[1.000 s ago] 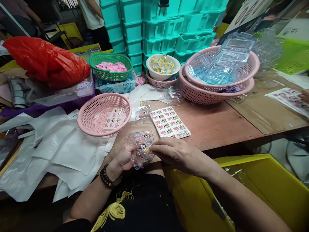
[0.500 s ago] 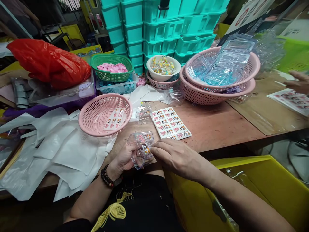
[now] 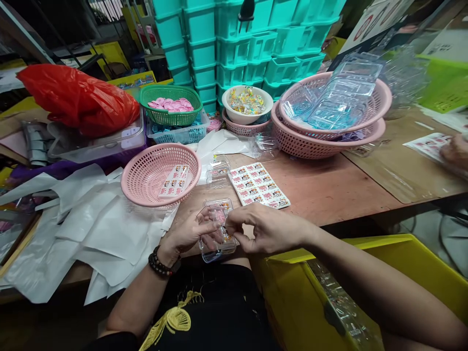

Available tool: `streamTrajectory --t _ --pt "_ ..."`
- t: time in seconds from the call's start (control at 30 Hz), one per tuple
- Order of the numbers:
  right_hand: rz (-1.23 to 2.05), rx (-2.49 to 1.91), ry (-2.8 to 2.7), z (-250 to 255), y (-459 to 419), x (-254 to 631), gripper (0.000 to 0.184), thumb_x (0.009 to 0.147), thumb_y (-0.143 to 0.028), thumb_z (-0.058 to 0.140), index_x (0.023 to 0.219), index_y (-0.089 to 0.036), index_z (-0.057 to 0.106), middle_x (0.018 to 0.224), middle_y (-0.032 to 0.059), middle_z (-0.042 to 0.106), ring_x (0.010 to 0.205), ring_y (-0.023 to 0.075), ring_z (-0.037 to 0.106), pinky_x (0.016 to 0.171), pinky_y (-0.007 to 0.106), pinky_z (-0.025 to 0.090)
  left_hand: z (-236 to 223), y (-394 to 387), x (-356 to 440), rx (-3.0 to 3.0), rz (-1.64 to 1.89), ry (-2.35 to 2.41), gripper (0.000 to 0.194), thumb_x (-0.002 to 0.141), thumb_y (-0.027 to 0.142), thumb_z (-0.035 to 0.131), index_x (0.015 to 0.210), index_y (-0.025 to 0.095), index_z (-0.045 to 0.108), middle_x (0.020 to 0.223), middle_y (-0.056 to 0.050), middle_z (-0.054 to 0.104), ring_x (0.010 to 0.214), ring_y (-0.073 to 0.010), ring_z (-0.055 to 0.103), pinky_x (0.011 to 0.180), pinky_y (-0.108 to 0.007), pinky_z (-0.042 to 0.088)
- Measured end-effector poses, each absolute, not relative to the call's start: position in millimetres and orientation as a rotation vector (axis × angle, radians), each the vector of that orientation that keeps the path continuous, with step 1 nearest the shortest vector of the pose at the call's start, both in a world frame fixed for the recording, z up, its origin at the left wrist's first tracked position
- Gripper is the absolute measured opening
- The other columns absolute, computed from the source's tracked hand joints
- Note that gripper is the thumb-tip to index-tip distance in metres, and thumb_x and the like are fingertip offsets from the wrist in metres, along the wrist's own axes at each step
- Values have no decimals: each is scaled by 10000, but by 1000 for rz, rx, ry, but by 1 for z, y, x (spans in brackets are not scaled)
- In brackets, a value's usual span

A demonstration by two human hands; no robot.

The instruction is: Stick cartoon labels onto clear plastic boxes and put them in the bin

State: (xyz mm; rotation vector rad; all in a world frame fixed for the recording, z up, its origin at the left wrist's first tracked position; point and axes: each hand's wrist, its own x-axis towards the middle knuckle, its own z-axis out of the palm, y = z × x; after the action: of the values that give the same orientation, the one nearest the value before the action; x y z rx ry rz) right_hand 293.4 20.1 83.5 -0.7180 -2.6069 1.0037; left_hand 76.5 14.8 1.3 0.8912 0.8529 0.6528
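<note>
A small clear plastic case [image 3: 215, 254] lies opened out at the table's front edge, with pink and cartoon-print stickers on it. My left hand [image 3: 188, 231] is on its left side, thumb and fingers gripping the case. From the right, my right hand [image 3: 266, 228] bends over the case with thumb and forefinger pinched at its right side. Whatever is between those fingertips is hidden. Just beyond lies a sheet of cartoon stickers [image 3: 260, 185]. Farther left, a pink basket [image 3: 141, 170] contains a cut sticker piece [image 3: 174, 181].
White backing papers [image 3: 106, 229] spread over the left side. Pink baskets [image 3: 310, 146] of clear cases stand at the back right, near a white bowl [image 3: 234, 114] and a green basket [image 3: 170, 117]. A yellow bin [image 3: 292, 292] is below, right. Another person's hand [image 3: 457, 151] touches stickers.
The case has tipped flatter and slightly lower. My left fingers have shifted across it, and my right hand has curled into a tighter pinch. The other person's hand has moved down onto the sticker sheet.
</note>
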Motion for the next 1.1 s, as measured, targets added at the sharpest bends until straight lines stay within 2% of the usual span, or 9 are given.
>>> streamTrajectory --t 0.1,0.2,0.3,0.4,0.57,0.77,0.9,1.0,1.1 --pt "1169 -765 -2645 88 22 291 119 751 -54 526 769 -169 552 667 -33 548 569 85 441 565 215 347 6 8 73 881 863 852 665 757 319 741 1376 306 497 1347 -91 561 845 -193 693 600 -263 594" --pt "1225 -755 -2732 90 22 288 120 736 -48 544 761 -164 565 653 -39 542 549 79 428 543 214 326 13 6 64 1047 788 778 620 819 498 644 1391 289 525 1505 -110 440 1085 -305 633 715 -341 603" --pt "1189 -716 -2767 92 22 284 125 744 -39 552 756 -161 578 619 -54 505 528 76 390 525 216 298 25 10 56 1351 589 803 708 751 611 703 1326 209 611 1469 -148 494 1213 -366 545 953 -444 516" --pt "1134 -681 -2798 96 23 280 127 741 -35 580 726 -161 576 594 -66 474 511 71 350 512 219 273 37 15 55 1566 507 871 763 653 560 824 1299 201 632 1337 -137 609 1216 -352 540 1091 -457 379" --pt "906 -624 -2858 99 23 275 92 803 -75 584 758 -154 593 643 -27 545 546 90 411 537 236 298 39 16 60 1407 438 775 533 787 541 723 1184 188 676 1186 -101 678 1130 -298 591 989 -380 436" --pt "310 -565 -2840 98 13 281 136 927 -108 475 853 -145 583 732 26 605 602 128 460 541 268 314 21 11 60 814 603 697 631 773 470 709 1323 188 580 1061 -87 715 912 -228 665 865 -338 492" --pt "34 -419 -2817 97 1 282 273 1013 -104 342 932 -123 602 783 47 617 672 140 512 599 278 389 20 13 60 623 533 642 521 737 498 706 1078 104 686 884 -110 707 763 -220 666 770 -347 520" --pt "-70 -343 -2820 97 -4 281 307 1016 -96 317 959 -124 618 795 52 614 673 145 511 594 289 409 25 14 59 694 465 607 390 659 379 824 926 131 684 830 -49 663 679 -141 607 692 -262 485" --pt "-92 -339 -2814 96 -5 282 299 1004 -90 332 985 -122 628 809 58 618 680 153 512 578 299 418 32 15 57 873 486 622 368 631 307 861 917 164 679 855 -13 642 718 -116 572 705 -226 447"
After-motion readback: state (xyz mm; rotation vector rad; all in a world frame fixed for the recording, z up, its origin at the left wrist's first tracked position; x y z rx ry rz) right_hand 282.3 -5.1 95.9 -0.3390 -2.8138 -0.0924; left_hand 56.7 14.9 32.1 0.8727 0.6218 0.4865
